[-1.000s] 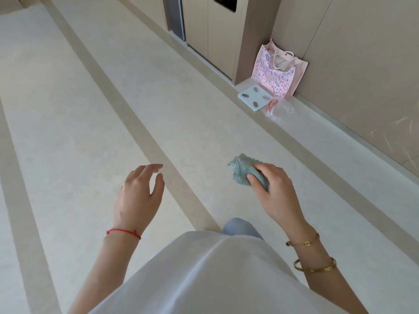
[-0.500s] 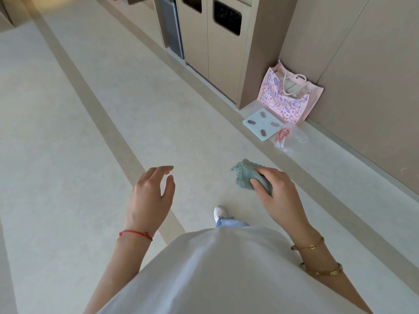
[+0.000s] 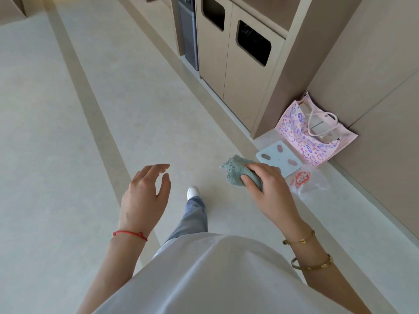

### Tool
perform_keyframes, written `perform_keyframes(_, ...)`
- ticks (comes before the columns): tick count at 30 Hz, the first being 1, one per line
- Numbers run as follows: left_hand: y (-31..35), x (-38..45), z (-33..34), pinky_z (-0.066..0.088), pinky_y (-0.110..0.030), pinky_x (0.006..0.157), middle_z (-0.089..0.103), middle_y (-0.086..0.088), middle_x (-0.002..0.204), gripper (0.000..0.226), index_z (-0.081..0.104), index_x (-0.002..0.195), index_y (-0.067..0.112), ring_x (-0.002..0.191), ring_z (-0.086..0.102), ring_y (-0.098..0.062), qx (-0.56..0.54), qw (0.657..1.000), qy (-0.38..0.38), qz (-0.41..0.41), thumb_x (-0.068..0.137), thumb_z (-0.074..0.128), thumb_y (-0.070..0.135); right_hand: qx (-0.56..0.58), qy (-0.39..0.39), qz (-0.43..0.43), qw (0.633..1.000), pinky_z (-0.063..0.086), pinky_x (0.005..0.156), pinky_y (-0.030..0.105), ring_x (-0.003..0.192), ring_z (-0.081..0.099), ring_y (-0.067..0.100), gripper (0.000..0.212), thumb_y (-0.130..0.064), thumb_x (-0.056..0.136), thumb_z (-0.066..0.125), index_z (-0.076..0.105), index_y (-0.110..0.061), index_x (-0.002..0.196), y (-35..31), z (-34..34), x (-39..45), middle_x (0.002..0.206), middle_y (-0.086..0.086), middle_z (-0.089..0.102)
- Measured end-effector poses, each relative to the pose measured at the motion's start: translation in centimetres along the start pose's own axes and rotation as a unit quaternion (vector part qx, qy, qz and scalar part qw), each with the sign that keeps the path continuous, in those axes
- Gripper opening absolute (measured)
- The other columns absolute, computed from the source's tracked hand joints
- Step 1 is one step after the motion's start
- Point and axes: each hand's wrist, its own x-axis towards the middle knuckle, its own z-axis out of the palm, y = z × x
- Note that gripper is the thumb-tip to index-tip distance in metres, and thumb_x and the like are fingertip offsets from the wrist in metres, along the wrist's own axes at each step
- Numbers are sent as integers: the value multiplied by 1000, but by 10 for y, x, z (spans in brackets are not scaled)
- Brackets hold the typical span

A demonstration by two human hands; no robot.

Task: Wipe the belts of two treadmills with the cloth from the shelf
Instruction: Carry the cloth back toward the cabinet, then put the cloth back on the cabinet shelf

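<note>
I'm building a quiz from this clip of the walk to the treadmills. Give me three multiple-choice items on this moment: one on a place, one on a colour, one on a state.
1. Where does the pink tote bag stand?
A. On the floor against the wall, beside the bin cabinet
B. On a treadmill belt
C. On the person's shoulder

2. What colour is the cloth?
A. Red
B. Grey-green
C. Yellow

3. What is the left hand doing?
A. Gripping the cloth
B. Pressing on the scale
C. Held open in the air, holding nothing

Answers:
1 A: the pink tote bag sits on the floor strip by the wall, next to the bin cabinet and behind the scale.
2 B: the cloth bunched in the right hand is grey-green.
3 C: the left hand has relaxed fingers and touches nothing.
</note>
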Motion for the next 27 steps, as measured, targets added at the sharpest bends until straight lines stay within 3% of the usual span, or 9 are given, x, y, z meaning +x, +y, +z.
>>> perform_keyframes(4,-15,104,23,56,-42,71,68,3,108,33,69,115,19,96,66,-22,-1,1000,-13,4,94,46,29,-6,3,12,1000,40,88,24,99,57,16,37,-44,93,46,64,-19,114,18,15,91,111,-6,66)
perform_keyframes(10,-16,285,39,45,-30,66,68,2,109,24,69,117,18,92,66,-25,16,999,-13,43,97,56,17,-5,42,26,999,43,89,31,100,57,17,34,-43,93,47,64,-19,111,24,18,254,108,-6,66)
perform_keyframes(13,-9,367,47,54,-37,71,68,2,110,27,67,118,18,100,65,-23,7,997,-28,77,98,50,24,-8,70,31,997,43,87,32,96,55,18,30,-40,93,48,64,-19,109,23,16,326,104,-5,65)
perform_keyframes(17,3,460,66,55,-38,74,69,1,110,24,68,118,16,99,66,-24,11,992,-53,110,98,55,16,-4,88,62,994,44,87,34,96,56,21,27,-37,93,51,64,-19,108,39,12,394,104,-4,66)
perform_keyframes(22,22,558,107,57,-41,74,69,1,109,33,68,117,16,99,67,-24,6,986,-85,143,94,47,26,-7,105,114,988,38,86,24,97,54,19,27,-35,93,52,64,-18,110,73,8,466,107,-4,66)
perform_keyframes(27,50,653,160,58,-41,78,70,-2,108,25,69,117,12,99,67,-23,-12,980,-98,171,97,54,15,-10,120,128,984,41,87,28,96,55,20,31,-39,93,49,64,-18,109,116,-7,553,105,-5,65)
